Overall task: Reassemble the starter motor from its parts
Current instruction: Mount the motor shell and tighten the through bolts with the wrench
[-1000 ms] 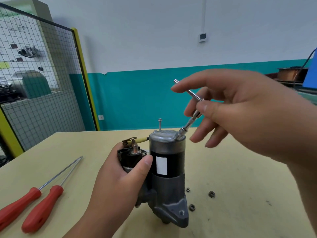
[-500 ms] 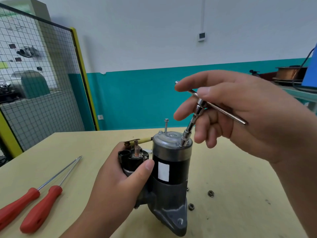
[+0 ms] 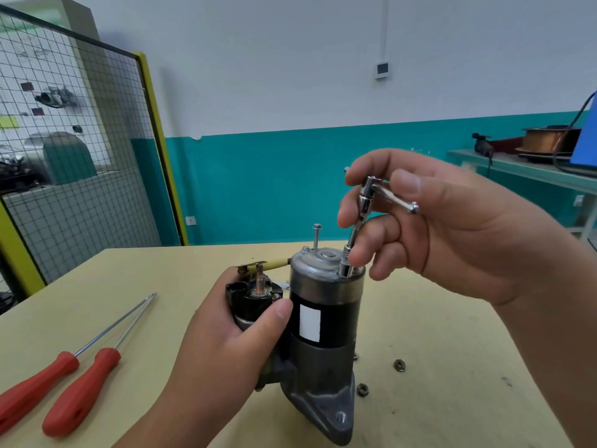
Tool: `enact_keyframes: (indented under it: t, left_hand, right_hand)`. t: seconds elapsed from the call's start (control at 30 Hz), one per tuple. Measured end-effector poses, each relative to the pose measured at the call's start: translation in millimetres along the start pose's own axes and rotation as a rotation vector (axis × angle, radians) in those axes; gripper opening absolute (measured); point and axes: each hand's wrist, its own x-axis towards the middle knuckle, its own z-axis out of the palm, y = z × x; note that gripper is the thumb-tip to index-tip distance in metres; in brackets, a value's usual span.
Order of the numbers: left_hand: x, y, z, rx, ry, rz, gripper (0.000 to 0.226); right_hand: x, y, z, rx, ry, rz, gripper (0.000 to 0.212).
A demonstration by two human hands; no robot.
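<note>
Broadly, the pale counter carries everything, and the starter motor stands nose-down on it near the middle, silver end cap uppermost.

The left-hand grip is wrapped round the black solenoid on the motor's left flank. Its thumb is pressed against the motor body, bracing the unit.

Above the motor's right shoulder, the right-hand grip is closed on a T-handle socket wrench. Thumb and forefinger pinch the cross bar, and the lower fingers curl beside the shaft.

A second ago that shaft leaned well over. Now it stands closer to upright, with the socket down on the right edge of the end cap. The cross bar has swung round, so its knobbed end points out to the right. I read that as the right-hand through-bolt being run down. The socket hides the bolt head, so how far home it is I cannot tell.

To the motor's far left lie two red-handled screwdrivers, side by side and untouched.

On the far side of the end cap, a second bolt stands well proud, so it probably wants tightening next.

By the motor's foot on the right, a few loose nuts wait on the counter.
</note>
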Motion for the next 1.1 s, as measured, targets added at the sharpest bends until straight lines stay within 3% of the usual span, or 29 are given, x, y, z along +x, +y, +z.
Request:
enact_keyframes:
  t: [0.33, 0.43, 0.6, 0.73, 0.93, 1.1]
  left_hand:
    - [-4, 7, 3, 0.047, 0.015, 0.038, 0.04]
    - [-3, 7, 3, 0.043, 0.008, 0.033, 0.038]
    - [-4, 7, 1, 0.038, -0.006, 0.052, 0.041]
    - [-5, 8, 2, 0.051, -0.013, 0.057, 0.039]
    - [-4, 11, 3, 0.064, -0.003, 0.032, 0.041]
    - [-3, 11, 6, 0.087, 0.036, 0.009, 0.044]
  right_hand:
    - [10, 12, 16, -0.245, 0.224, -0.193, 0.044]
    - [10, 19, 14, -0.163, 0.126, -0.178, 0.039]
    - [6, 20, 0, 0.005, -0.149, -0.093, 0.062]
    - [6, 21, -4, 0.018, -0.182, -0.101, 0.057]
    - [8, 15, 13, -0.222, 0.034, -0.151, 0.057]
    - [12, 22, 32, -0.464, 0.401, -0.205, 0.059]
